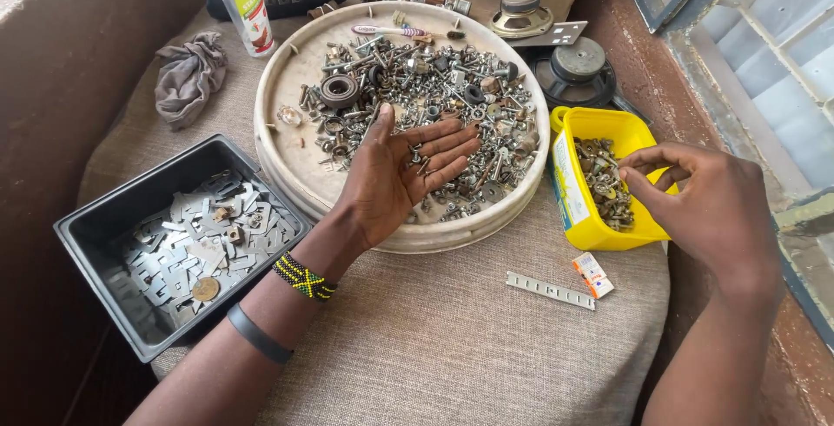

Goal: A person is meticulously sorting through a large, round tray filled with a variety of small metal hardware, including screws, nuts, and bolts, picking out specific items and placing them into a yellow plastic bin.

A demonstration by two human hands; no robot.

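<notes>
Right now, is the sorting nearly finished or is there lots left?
Some looks done: the yellow tub holds small screws and the black bin holds flat metal plates. In hand: the left hand lies palm up with a few small pieces on it, and the right hand pinches over the tub. Lots is left: the round tray carries a big mixed heap.

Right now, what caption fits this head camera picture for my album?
Left hand open, palm up, over round cream tray of screws and nuts; right hand pinches above yellow plastic tub.
</notes>
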